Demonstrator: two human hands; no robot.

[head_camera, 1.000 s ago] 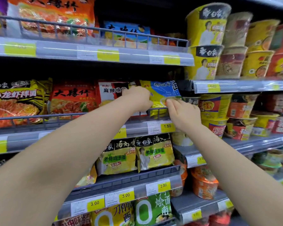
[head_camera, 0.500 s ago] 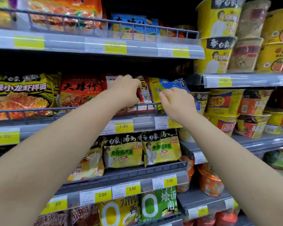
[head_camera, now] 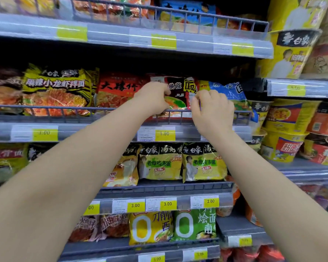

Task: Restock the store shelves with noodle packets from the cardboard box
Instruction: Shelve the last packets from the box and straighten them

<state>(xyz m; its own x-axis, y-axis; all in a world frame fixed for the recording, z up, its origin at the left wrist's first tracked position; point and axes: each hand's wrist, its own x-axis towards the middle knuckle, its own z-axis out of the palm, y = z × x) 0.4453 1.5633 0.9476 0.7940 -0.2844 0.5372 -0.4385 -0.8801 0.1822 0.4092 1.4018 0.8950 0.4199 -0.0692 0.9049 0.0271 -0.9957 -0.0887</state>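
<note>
Both my arms reach up to the second shelf [head_camera: 102,129]. A red and black noodle packet [head_camera: 180,91] stands behind the wire rail, and my left hand [head_camera: 152,99] pinches its left edge while my right hand [head_camera: 212,110] pinches its right edge. A blue and yellow packet [head_camera: 229,91] stands just right of it, partly behind my right hand. A red packet [head_camera: 116,91] stands to its left. The cardboard box is out of view.
Yellow packets [head_camera: 55,91] fill the shelf's left part. Rows of noodle cups [head_camera: 288,118] stand on the right shelves. More packets [head_camera: 203,163] line the shelf below, with yellow price tags [head_camera: 164,133] along each rail. Another stocked shelf [head_camera: 159,40] hangs above.
My hands have moved left from the blue and yellow packet to the red and black packet and now pinch its two sides. The camera has moved closer and tilted slightly.
</note>
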